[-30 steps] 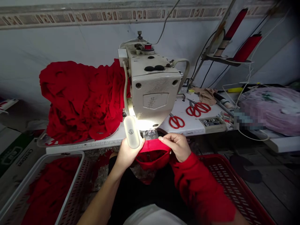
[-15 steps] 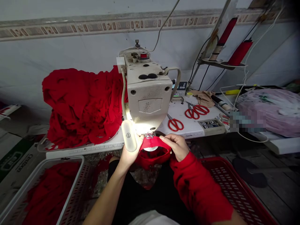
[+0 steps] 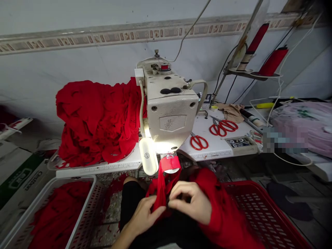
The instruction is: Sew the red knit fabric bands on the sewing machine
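Observation:
A red knit garment (image 3: 161, 188) hangs from the sewing machine (image 3: 169, 117), its upper band (image 3: 169, 163) lying under the presser foot around the small white arm. Low in front of the machine, my left hand (image 3: 145, 214) grips the hanging fabric between thumb and fingers. Just right of the cloth, my right hand (image 3: 193, 202) is closed, thumb and fingertips together; what lies in the pinch is too small to make out. A red sleeve-like cloth (image 3: 223, 214) covers my right forearm. The lit lamp (image 3: 148, 156) hangs left of the needle.
A heap of red fabric (image 3: 95, 121) stands left of the machine. More red cloth fills a white basket (image 3: 74, 221). Red-handled scissors (image 3: 199, 141) lie on the white table (image 3: 207, 155), right of the machine. A red basket (image 3: 269, 214) sits at lower right, thread cones (image 3: 273, 62) above.
Both hands have moved from beside the presser foot down toward my lap. The garment's band stays under the foot, while its lower part is drawn down by my left hand. The view has shifted slightly.

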`<control>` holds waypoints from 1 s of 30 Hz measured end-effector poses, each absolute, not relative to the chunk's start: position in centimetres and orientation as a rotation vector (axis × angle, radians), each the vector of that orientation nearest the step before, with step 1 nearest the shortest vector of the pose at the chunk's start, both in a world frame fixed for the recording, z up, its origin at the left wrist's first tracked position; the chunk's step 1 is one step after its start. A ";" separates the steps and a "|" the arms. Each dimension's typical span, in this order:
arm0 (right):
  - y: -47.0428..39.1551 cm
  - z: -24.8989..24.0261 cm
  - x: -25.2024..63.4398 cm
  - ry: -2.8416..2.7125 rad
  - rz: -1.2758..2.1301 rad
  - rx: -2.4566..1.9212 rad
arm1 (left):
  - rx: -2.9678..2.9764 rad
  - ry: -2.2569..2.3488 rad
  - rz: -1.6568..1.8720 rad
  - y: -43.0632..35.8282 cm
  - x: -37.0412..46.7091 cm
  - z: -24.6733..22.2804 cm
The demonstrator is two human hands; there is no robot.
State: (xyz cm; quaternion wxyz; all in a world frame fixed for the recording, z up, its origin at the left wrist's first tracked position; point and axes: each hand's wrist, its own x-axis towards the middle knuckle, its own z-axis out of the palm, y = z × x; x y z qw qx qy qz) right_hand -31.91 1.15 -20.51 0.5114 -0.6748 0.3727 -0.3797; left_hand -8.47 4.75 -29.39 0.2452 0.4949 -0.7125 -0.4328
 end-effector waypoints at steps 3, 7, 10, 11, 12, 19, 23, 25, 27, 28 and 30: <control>1.8 -21.0 -29.1 0.660 -0.847 -1.842 | 1.267 -2.088 -1.211 5.6 -10.2 -28.6; 1.2 -22.3 -28.3 0.954 -0.577 -2.122 | 1.220 -1.974 -1.213 4.9 -10.5 -27.9; 1.1 -22.5 -29.0 1.290 -0.359 -2.138 | 1.249 -1.970 -1.165 3.5 -8.7 -27.7; 1.3 -22.5 -29.3 1.316 -0.335 -2.112 | 1.244 -2.010 -1.141 3.0 -7.9 -27.7; 1.6 -22.4 -29.4 1.299 -0.347 -2.076 | 1.236 -2.055 -1.101 2.5 -7.2 -27.8; 2.2 -19.5 -31.0 0.987 -0.743 -1.937 | 1.250 -2.076 -0.891 1.3 -6.6 -29.0; 0.5 -16.7 -34.2 1.070 -0.904 -1.832 | 1.314 -1.953 -0.829 1.5 -7.2 -28.7; 0.1 -15.8 -35.7 1.106 -0.934 -1.800 | 1.411 -1.874 -0.622 1.7 -7.0 -28.2; -0.1 -15.5 -36.8 1.107 -0.928 -1.784 | 1.541 -1.758 -0.426 1.7 -6.6 -27.5; -0.1 -15.5 -37.3 1.105 -0.935 -1.776 | 1.605 -1.689 -0.374 1.7 -6.5 -27.1; -0.4 -15.9 -38.3 1.119 -0.989 -1.739 | 1.695 -1.544 -0.389 1.6 -6.2 -26.0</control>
